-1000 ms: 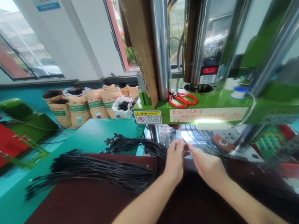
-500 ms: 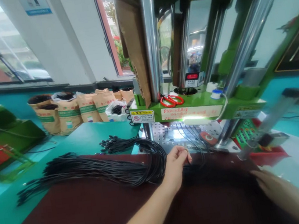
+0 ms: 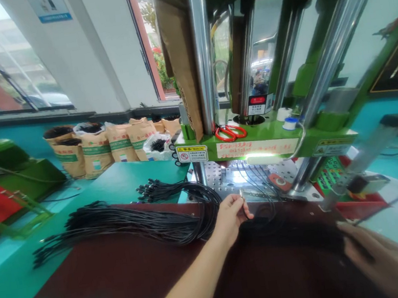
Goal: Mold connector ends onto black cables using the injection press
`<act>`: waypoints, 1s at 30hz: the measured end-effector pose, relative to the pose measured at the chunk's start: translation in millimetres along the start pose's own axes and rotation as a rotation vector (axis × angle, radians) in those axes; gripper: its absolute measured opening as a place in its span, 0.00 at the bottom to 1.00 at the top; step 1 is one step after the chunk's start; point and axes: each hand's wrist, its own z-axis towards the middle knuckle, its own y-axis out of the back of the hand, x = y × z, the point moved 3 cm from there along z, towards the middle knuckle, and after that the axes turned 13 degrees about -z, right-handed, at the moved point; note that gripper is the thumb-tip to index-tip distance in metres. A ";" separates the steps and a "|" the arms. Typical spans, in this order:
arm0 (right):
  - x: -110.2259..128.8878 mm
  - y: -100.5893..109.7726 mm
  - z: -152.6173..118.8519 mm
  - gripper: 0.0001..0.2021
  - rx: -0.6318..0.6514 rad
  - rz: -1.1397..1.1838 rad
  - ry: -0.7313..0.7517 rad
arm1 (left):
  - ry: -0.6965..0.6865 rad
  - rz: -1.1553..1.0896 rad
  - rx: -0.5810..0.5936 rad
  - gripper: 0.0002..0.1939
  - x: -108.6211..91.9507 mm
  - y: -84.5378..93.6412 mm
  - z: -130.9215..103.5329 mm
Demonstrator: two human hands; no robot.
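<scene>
My left hand is pinched around a small metal-tipped cable end, in front of the green press. Black cables lie bundled on the dark brown board to its left and curve round close behind the wrist. Further black cables stretch across the board between my hands, dark and blurred. At the right, my right hand is smeared by motion over the board's edge; what its fingers hold, if anything, cannot be made out.
Red scissors and a blue-and-white spool rest on the press ledge. Beneath it is a lit perforated metal plate. A red tray stands at the right. Paper sacks line the wall.
The view has shifted slightly, moving the scene a little right. A metal tip now shows above my left fingers. My right hand remains blurred at the right, with its back more visible.
</scene>
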 end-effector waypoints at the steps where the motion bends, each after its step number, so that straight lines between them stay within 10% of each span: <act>1: 21.3 4.1 3.6 0.16 -0.004 -0.029 0.084 | -0.003 0.002 0.005 0.10 0.5 -0.8 0.1; 6: 108.1 13.0 36.8 0.07 -0.051 0.248 0.353 | -0.069 -0.049 -0.010 0.09 -0.3 -1.7 -1.7; 13: 162.6 -6.5 89.8 0.04 0.317 0.592 0.287 | -0.235 -0.060 -0.150 0.10 -17.8 8.7 -3.0; 22: 161.7 -98.4 105.8 0.11 0.644 0.848 0.021 | -0.308 -0.108 -0.232 0.12 -28.8 13.5 1.8; 30: 161.7 -114.1 104.5 0.14 0.726 0.947 -0.202 | -0.323 -0.025 -0.226 0.09 -25.5 13.8 1.8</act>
